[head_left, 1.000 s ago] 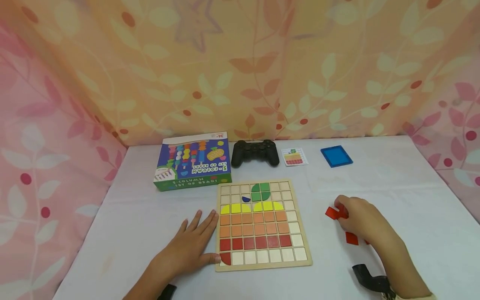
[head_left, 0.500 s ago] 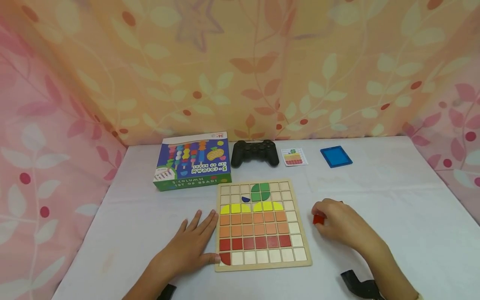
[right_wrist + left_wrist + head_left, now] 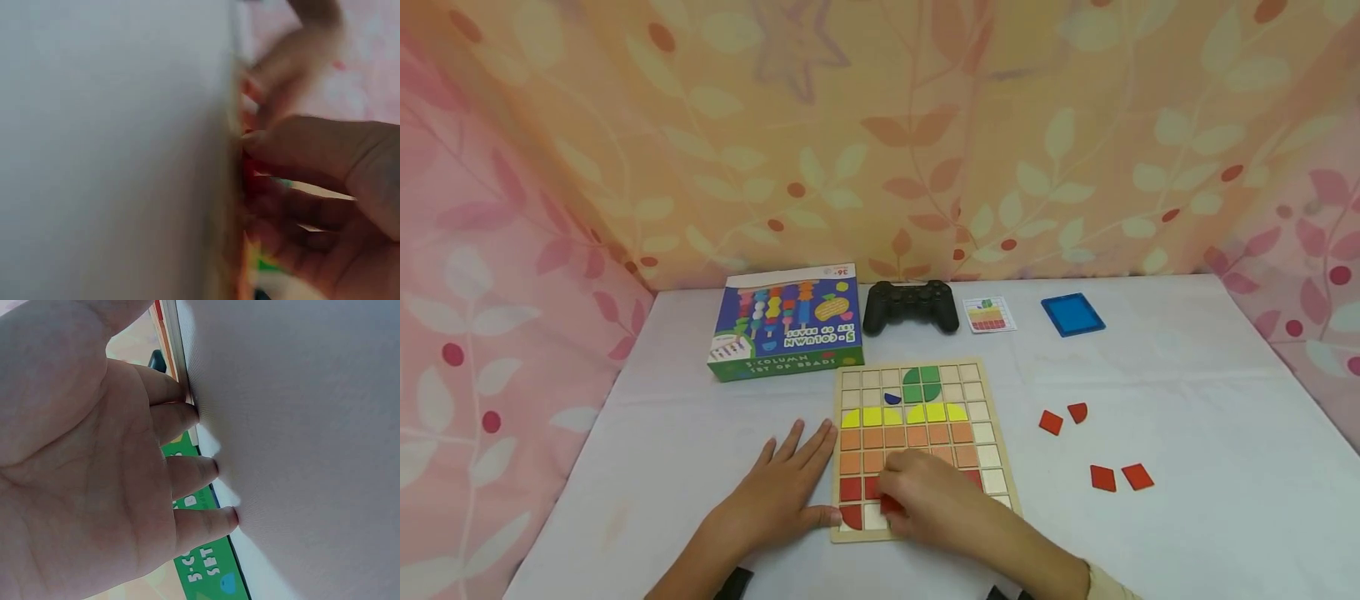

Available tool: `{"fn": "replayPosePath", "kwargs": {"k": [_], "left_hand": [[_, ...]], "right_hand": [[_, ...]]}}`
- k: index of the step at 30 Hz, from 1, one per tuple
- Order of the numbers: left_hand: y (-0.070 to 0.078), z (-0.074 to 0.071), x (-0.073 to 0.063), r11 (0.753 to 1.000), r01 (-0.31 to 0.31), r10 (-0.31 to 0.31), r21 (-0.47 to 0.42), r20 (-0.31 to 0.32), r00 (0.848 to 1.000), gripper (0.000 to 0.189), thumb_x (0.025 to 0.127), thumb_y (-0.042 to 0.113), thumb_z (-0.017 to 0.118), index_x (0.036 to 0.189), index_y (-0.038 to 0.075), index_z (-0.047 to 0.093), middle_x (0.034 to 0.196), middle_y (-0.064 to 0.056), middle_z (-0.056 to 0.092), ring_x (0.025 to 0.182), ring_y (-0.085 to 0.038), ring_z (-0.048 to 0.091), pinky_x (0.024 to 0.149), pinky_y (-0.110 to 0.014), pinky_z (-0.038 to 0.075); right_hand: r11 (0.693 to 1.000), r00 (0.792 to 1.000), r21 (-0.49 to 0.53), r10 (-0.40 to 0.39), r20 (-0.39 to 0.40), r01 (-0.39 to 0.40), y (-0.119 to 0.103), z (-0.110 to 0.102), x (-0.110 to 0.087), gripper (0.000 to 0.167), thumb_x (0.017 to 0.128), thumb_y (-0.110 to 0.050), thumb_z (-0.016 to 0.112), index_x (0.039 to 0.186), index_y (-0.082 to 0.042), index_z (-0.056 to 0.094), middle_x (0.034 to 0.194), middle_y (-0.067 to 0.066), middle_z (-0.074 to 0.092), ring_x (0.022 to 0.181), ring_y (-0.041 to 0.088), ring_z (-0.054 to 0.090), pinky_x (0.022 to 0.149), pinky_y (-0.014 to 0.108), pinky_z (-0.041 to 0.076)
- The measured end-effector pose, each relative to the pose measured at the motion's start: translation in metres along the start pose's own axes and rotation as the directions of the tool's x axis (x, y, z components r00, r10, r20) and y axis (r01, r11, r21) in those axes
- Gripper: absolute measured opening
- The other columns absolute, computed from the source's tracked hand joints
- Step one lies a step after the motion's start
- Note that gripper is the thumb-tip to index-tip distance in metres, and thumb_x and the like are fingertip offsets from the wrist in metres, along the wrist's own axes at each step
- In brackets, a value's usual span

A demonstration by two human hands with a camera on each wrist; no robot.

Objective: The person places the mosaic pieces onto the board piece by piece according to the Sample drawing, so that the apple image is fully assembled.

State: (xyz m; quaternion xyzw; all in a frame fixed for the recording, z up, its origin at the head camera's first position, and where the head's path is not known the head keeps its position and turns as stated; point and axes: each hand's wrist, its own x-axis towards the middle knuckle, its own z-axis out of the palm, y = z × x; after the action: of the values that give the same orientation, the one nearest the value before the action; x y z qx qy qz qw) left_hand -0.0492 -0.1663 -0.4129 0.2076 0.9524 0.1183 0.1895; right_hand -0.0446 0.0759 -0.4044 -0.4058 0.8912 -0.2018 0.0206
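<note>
A wooden grid board [image 3: 928,535] lies on the white table, with rows of green, yellow, orange and red tiles set in its cells. My right hand [image 3: 936,500] is over the lower rows and pinches a red tile [image 3: 889,505] between thumb and fingers, close above the bottom row. In the right wrist view the same red tile [image 3: 253,172] shows blurred between the fingertips. My left hand [image 3: 778,496] lies flat with fingers spread, its fingertips and thumb at the board's left edge. A rounded red tile [image 3: 851,517] fills the bottom-left cell.
Several red tiles, among them a square one [image 3: 1102,477] and a rounded one [image 3: 1077,412], lie right of the board. Behind it stand a bead-set box [image 3: 786,321], a black game controller [image 3: 911,307], a pattern card [image 3: 988,314] and a blue tray [image 3: 1072,313].
My right hand has picked up a red tile from the right side and carried it left over the board. The left hand stays where it was.
</note>
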Motion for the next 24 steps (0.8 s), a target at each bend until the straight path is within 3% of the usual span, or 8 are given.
{"fn": "replayPosePath", "kwargs": {"k": [4, 12, 14, 17, 19, 21, 23, 24], "left_hand": [[-0.001, 0.0, 0.0, 1.0, 0.001, -0.001, 0.012, 0.001, 1.0, 0.105, 0.08, 0.066, 0.07, 0.159, 0.011, 0.028, 0.165, -0.004, 0.023, 0.151, -0.039, 0.01, 0.113, -0.067, 0.016], [-0.002, 0.001, 0.002, 1.0, 0.005, -0.005, 0.012, 0.005, 1.0, 0.106, 0.08, 0.067, 0.07, 0.159, 0.012, 0.028, 0.165, -0.004, 0.023, 0.151, -0.038, 0.009, 0.114, -0.067, 0.015], [-0.002, 0.002, 0.002, 1.0, 0.005, -0.005, 0.016, 0.003, 1.0, 0.106, 0.079, 0.067, 0.07, 0.159, 0.011, 0.028, 0.165, -0.004, 0.023, 0.151, -0.038, 0.009, 0.114, -0.066, 0.015], [-0.002, 0.002, 0.002, 1.0, 0.005, -0.005, 0.019, 0.006, 1.0, 0.107, 0.079, 0.067, 0.07, 0.159, 0.011, 0.028, 0.165, -0.004, 0.023, 0.151, -0.038, 0.01, 0.114, -0.066, 0.016], [-0.002, 0.001, 0.002, 1.0, 0.003, -0.003, 0.013, 0.008, 1.0, 0.107, 0.079, 0.067, 0.069, 0.16, 0.011, 0.027, 0.165, -0.004, 0.023, 0.151, -0.038, 0.009, 0.114, -0.067, 0.016], [-0.002, 0.001, 0.002, 1.0, 0.002, -0.002, 0.006, 0.01, 1.0, 0.107, 0.08, 0.067, 0.069, 0.16, 0.011, 0.026, 0.165, -0.004, 0.022, 0.151, -0.038, 0.009, 0.114, -0.067, 0.015], [-0.001, 0.001, 0.002, 1.0, 0.003, -0.003, 0.001, 0.01, 1.0, 0.107, 0.08, 0.067, 0.069, 0.16, 0.011, 0.026, 0.165, -0.004, 0.022, 0.151, -0.038, 0.008, 0.113, -0.067, 0.015], [-0.001, 0.001, 0.002, 1.0, 0.003, -0.003, -0.001, 0.009, 1.0, 0.107, 0.08, 0.067, 0.069, 0.16, 0.011, 0.026, 0.165, -0.004, 0.022, 0.151, -0.038, 0.008, 0.113, -0.067, 0.015]], "right_hand": [[0.989, 0.996, -0.125, -0.086, -0.031, 0.081, -0.015, 0.016, 0.009, 0.012, 0.076, -0.01, 0.084, 0.076, -0.017, 0.074, 0.077, -0.01, 0.053, 0.068, 0.005, 0.044, 0.06, 0.013, 0.038], [0.949, 0.978, -0.269, -0.194, -0.079, 0.167, -0.02, 0.017, 0.001, 0.012, 0.071, -0.009, 0.085, 0.071, -0.018, 0.077, 0.073, -0.01, 0.058, 0.068, 0.006, 0.047, 0.057, 0.013, 0.038], [0.938, 0.968, -0.275, -0.238, -0.077, 0.209, -0.017, 0.016, -0.004, 0.011, 0.072, -0.009, 0.084, 0.072, -0.018, 0.078, 0.078, -0.01, 0.063, 0.073, 0.006, 0.052, 0.062, 0.013, 0.042], [0.953, 0.961, -0.154, -0.271, -0.056, 0.26, -0.007, 0.011, -0.014, 0.009, 0.08, -0.008, 0.081, 0.079, -0.017, 0.078, 0.092, -0.009, 0.069, 0.085, 0.006, 0.058, 0.076, 0.013, 0.047], [0.97, 0.969, -0.043, -0.242, -0.049, 0.24, 0.005, 0.003, -0.023, 0.007, 0.085, -0.009, 0.079, 0.086, -0.016, 0.078, 0.101, -0.007, 0.071, 0.095, 0.007, 0.06, 0.084, 0.016, 0.049], [0.987, 0.987, 0.052, -0.148, -0.06, 0.151, 0.019, -0.008, -0.032, 0.007, 0.088, -0.01, 0.077, 0.092, -0.016, 0.078, 0.104, -0.007, 0.07, 0.099, 0.008, 0.061, 0.088, 0.022, 0.05], [0.999, 0.996, 0.033, 0.001, -0.094, 0.002, 0.035, -0.024, -0.04, 0.009, 0.087, -0.012, 0.079, 0.094, -0.016, 0.078, 0.103, -0.007, 0.07, 0.099, 0.01, 0.062, 0.087, 0.028, 0.054], [0.997, 0.989, 0.003, 0.081, -0.12, -0.081, 0.044, -0.032, -0.044, 0.011, 0.085, -0.011, 0.081, 0.095, -0.015, 0.078, 0.101, -0.006, 0.071, 0.097, 0.012, 0.063, 0.085, 0.031, 0.055]]}}
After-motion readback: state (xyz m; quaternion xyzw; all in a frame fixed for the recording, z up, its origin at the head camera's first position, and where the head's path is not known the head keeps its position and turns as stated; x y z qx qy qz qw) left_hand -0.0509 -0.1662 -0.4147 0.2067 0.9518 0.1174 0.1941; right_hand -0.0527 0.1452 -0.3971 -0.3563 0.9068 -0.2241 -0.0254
